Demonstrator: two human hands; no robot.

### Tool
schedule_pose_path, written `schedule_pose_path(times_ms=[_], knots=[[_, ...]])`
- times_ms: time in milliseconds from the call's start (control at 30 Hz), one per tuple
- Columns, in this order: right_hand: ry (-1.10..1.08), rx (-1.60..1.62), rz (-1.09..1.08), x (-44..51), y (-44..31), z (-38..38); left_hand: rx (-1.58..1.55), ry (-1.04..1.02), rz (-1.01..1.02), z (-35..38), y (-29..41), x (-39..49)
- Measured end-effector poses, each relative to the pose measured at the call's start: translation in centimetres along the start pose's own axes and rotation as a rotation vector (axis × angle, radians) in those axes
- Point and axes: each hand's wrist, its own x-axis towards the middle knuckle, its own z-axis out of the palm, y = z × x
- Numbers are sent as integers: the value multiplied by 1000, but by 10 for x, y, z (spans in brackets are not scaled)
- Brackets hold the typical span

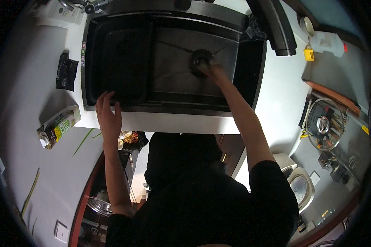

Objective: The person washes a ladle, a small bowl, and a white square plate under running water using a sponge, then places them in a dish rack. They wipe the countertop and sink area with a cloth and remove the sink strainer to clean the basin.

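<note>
A black kitchen sink (pixel 173 81) set in a white counter lies before me. Over its round drain (pixel 198 55), on the right side of the basin, my right hand (pixel 214 70) reaches down. That hand is blurred and its fingers are lost against the dark drain, so whether it holds anything is unclear. My left hand (pixel 107 116) hovers at or rests on the sink's front left corner; contact is hard to judge. Its fingers are spread, with nothing in them. The left part of the sink is in deep shadow.
Left of the sink are a drink carton (pixel 59 126) and a folded black plastic piece (pixel 66 71). A thick black tube (pixel 278 31) juts over the back right. Further right are a clear jug (pixel 326 43), a glass lid (pixel 312 136) and a rice cooker (pixel 301 188). Food scraps (pixel 131 138) fill a black bag below.
</note>
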Motion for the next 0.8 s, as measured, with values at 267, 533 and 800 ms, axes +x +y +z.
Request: schedule_pose_path(times_ms=[267, 533, 800], knots=[[-190, -464, 74, -101, -14, -46, 49, 21, -11, 13, -9, 7], [-44, 580, 268, -75, -21, 111, 110, 46, 34, 9, -7, 3], [202, 616, 59, -92, -55, 37, 167, 135, -94, 12, -60, 39]])
